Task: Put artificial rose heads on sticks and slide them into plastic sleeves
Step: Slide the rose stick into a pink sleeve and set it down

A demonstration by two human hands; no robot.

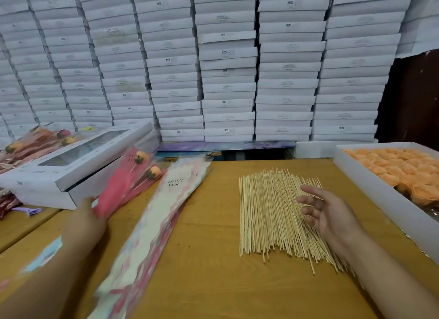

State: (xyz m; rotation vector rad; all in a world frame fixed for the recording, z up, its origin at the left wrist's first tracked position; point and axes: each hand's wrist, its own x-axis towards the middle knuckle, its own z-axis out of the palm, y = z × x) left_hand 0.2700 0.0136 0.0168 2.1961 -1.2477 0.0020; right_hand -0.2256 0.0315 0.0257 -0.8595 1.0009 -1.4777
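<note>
The left hand (86, 214) pinches a finished pink sleeve (118, 188) aside, while the right hand (329, 214), grip spread, hovers over the bamboo sticks (268, 211), apparently ready for the next.

Your bare left hand (86, 220) is reaching forward and to the left, back of the hand turned up and blurred, its fingertips pressing on the near end of a pink sleeve, with the fingers themselves mostly hidden from view. Your bare right hand (329, 215) is hovering palm turned inward toward the left, its fingers (308, 200) relaxed, slightly spread and gently curved, holding nothing. Both bare forearms are extending up from the lower corners, angling toward each other.
</note>
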